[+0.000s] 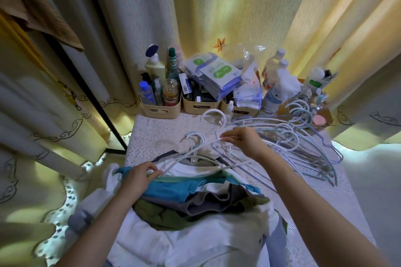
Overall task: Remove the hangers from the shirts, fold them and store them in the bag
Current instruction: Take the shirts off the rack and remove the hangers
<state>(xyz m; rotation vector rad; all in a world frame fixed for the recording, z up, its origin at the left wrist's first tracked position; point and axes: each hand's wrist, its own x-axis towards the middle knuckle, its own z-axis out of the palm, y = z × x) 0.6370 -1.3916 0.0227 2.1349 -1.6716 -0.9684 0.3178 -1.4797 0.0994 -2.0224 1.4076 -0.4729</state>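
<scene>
Head view: A person works through a heap of shirts (195,199) on a lace-covered surface (156,134), drawing a white hanger (184,159) out of the top garments. The right hand (243,138) pinches the hanger's upper end near its hook. The left hand (141,174) has its fingers curled at the lower end, where the hanger meets a blue shirt (173,188). The step in hand looks like hanger removal, and folding has not begun: blue, grey, green and white shirts lie crumpled together at the near edge. Next, the hanger probably has to clear the collar and join the pile of loose hangers (303,143) spread to the right. At least two more hooks (195,136) poke from the heap, so the job seems at an early stage. No storage bag can be identified. At the back stand three beige bins. The left bin (160,110) holds bottles, the middle bin (199,107) boxes and packets, and the right bin (240,111) paper packets. More bottles (275,65) stand beside them.
</scene>
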